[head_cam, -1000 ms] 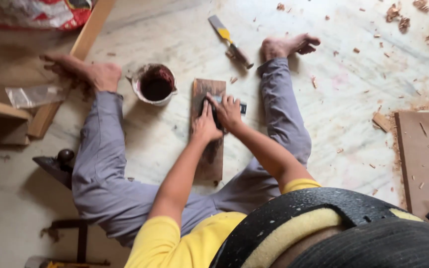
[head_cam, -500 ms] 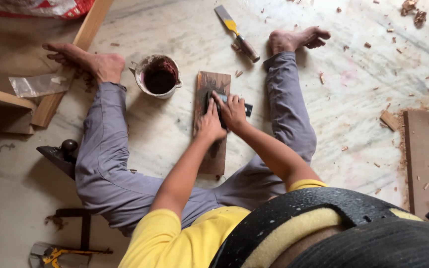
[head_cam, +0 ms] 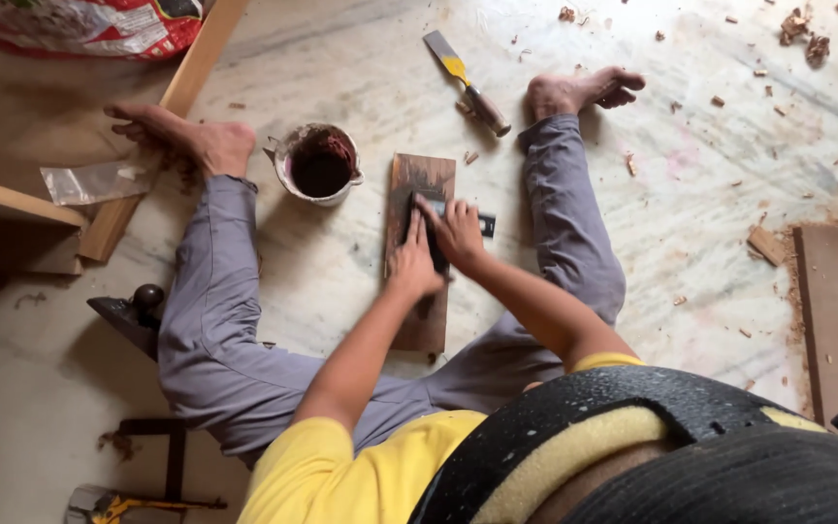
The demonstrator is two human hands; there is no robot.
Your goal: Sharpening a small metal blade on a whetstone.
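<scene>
Pot of dark liquid (head_cam: 320,165) stands on the floor just left of the wooden board (head_cam: 421,250), which lies between the legs. Left hand (head_cam: 413,267) and right hand (head_cam: 457,233) both press flat, fingers together, on a dark blade (head_cam: 435,238). Risk, as judged: a slip could cut fingers or upset the pot; the blade's edge is hidden under the hands.

Yellow-handled chisel (head_cam: 467,83), dark-stained cup (head_cam: 320,165) (wood chips (head_cam: 802,24) scattered), plank (head_cam: 162,126).
</scene>
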